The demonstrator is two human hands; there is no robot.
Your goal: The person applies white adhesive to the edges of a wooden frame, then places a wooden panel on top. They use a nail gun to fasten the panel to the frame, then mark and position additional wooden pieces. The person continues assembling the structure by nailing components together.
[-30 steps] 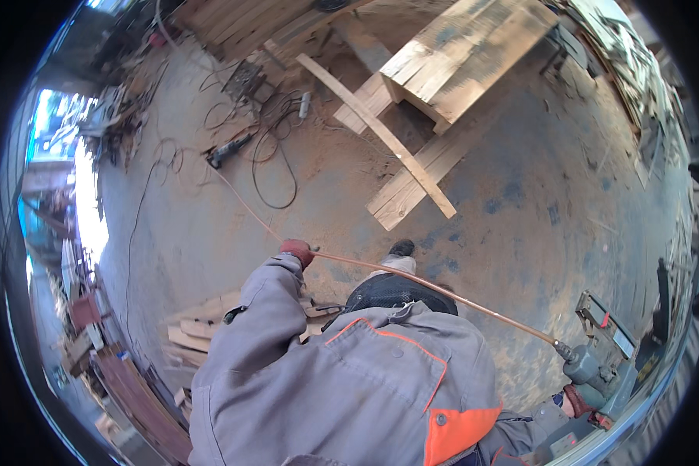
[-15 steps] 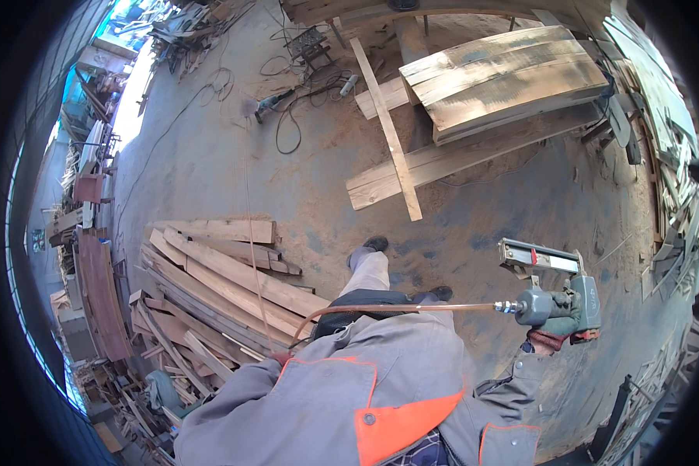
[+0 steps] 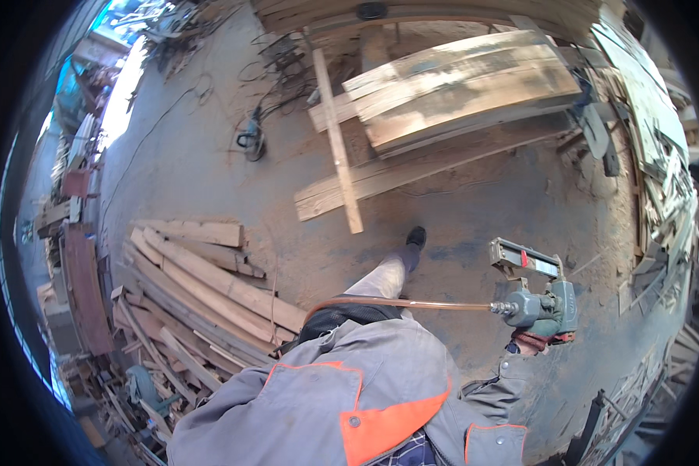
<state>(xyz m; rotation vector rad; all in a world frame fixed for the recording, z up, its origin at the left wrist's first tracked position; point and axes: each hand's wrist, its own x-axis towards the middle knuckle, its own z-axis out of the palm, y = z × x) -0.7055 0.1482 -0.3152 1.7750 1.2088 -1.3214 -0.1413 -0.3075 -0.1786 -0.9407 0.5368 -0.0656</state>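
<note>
My right hand, in a green and dark red glove, is closed round the handle of a grey-green pneumatic nail gun. The gun has a long metal magazine with a red part on it, and it hangs over the floor to my right. From its fitting, a brown air hose runs left across my front to my waist. My left arm, in a grey sleeve, reaches down at the left; the hand at its end does not show.
A stack of wide planks stands ahead on supports, with a narrow board lying across a lower plank. A corded power tool lies on the floor. Loose timbers are piled at my left, scrap wood at the right.
My legs have stepped on, one foot now ahead. The planks have shifted left in view. The nail gun, still in my right hand, appears slightly further left.
</note>
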